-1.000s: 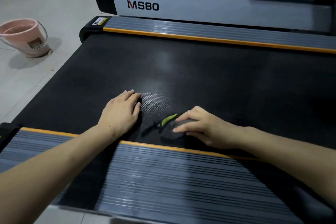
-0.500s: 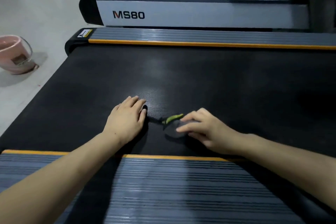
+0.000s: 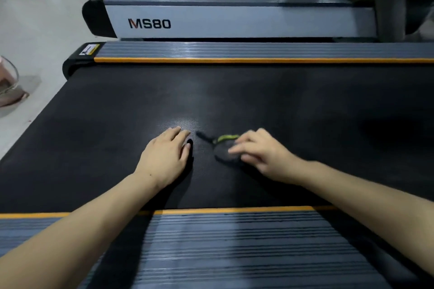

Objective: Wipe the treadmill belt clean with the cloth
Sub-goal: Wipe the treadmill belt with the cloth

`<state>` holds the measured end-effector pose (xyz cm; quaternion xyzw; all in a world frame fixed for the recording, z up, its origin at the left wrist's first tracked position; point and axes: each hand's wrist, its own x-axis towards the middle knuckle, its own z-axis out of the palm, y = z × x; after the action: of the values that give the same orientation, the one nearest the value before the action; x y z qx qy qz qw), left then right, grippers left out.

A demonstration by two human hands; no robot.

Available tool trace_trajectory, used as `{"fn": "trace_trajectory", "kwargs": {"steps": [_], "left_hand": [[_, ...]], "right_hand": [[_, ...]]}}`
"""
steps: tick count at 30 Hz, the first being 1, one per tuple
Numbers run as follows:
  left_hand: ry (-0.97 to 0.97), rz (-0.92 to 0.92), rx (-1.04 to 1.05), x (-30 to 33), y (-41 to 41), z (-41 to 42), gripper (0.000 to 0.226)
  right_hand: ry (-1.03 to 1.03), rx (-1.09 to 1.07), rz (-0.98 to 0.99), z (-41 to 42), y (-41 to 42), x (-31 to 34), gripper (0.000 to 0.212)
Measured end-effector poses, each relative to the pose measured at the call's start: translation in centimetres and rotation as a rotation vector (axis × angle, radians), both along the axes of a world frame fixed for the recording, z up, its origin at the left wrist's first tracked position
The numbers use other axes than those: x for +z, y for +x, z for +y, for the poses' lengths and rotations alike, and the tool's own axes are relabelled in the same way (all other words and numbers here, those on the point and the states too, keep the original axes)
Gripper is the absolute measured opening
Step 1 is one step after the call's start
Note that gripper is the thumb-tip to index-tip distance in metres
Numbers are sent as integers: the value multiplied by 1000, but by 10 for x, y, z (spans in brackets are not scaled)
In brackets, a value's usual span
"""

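The black treadmill belt fills the middle of the head view. A small dark cloth with a green edge lies on it near the front. My right hand presses down on the cloth with fingers spread over it; the hand is blurred. To its left, my left hand rests flat on the belt, fingers together, with nothing in it. A dark strip of the cloth sticks out between the two hands.
Grey ribbed side rails with orange trim border the belt, one near me and one beyond it. A second treadmill marked MS80 stands behind. A pink bucket sits on the pale floor at the left edge.
Both hands and the cloth have slid away from the near rail, further onto the belt. The view has shifted right, so the bucket is now mostly out of frame.
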<state>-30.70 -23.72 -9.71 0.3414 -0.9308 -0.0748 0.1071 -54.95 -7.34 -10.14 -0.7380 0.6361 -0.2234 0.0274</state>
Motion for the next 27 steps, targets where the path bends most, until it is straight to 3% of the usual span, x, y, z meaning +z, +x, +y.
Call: {"fn": "trace_trajectory", "kwargs": {"steps": [3, 5, 7, 10, 12, 14, 18, 21, 24, 27], "left_hand": [[2, 3, -5, -1, -9, -3, 36], [-6, -1, -7, -4, -14, -4, 33], [-5, 1, -1, -5, -16, -4, 33], [-18, -37, -20, -8, -12, -5, 37], [-13, -60, -23, -10, -5, -6, 38], [-9, -72, -27, -12, 0, -7, 39], [51, -6, -16, -10, -1, -12, 36], [62, 16, -7, -6, -4, -11, 37], [35, -32, -52, -5, -1, -4, 37], [41, -53, -19, -4, 9, -4, 37]], "right_hand": [[-18, 124, 10, 27, 3, 0, 25], [-50, 87, 108, 3, -20, -6, 26], [-78, -78, 169, -40, -55, -12, 29], [-14, -423, 85, -84, -90, -14, 31], [2, -478, 31, -87, -83, -12, 30], [-21, -416, -2, -70, -61, -7, 28], [-11, -10, -7, 5, -8, -6, 27], [-20, 134, 26, 13, -11, -7, 27], [-57, -13, 109, -39, -37, -13, 30], [-56, -291, 11, -82, -46, -11, 29]]}}
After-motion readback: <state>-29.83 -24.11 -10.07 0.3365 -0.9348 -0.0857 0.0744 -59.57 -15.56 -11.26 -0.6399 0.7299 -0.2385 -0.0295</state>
